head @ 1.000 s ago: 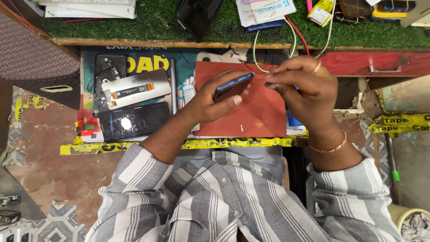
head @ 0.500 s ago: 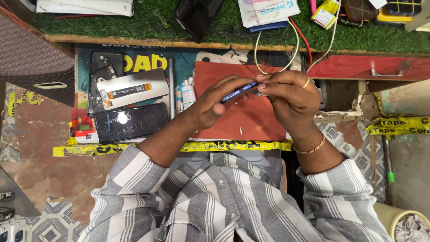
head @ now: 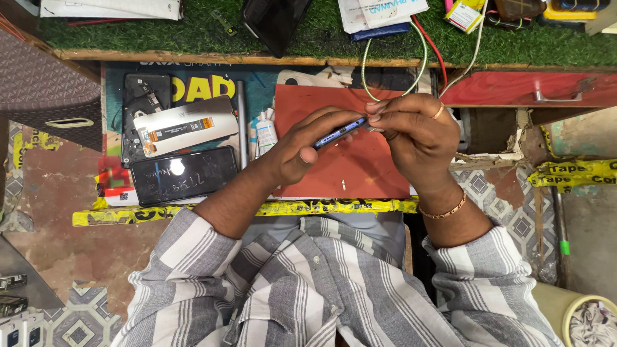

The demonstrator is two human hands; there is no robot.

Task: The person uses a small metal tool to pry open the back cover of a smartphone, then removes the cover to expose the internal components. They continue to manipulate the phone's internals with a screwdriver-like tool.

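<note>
covering the far strip of the table [head: 148, 61] is green artificial turf [head: 193, 29], with papers and a dark tablet-like slab [head: 273, 22] lying on it. below the turf edge, a red work mat [head: 360, 167] sits at centre. left of the mat: a black phone screen [head: 183, 175], glass up, and just above it a white display panel [head: 186, 125] with an orange flex strip, lying across an opened phone frame [head: 138, 96]. yellow printed tape [head: 128, 214] runs along the near edge.

left hand [head: 302, 151] grip: grasping a blue phone [head: 339, 132] edge-on, held above the red mat, port side toward the camera. right hand [head: 414, 138] grip: fingers pinched closed at the phone's far end; what they pinch is too small to tell. small white bottle [head: 265, 135] stands just left of the mat.
</note>
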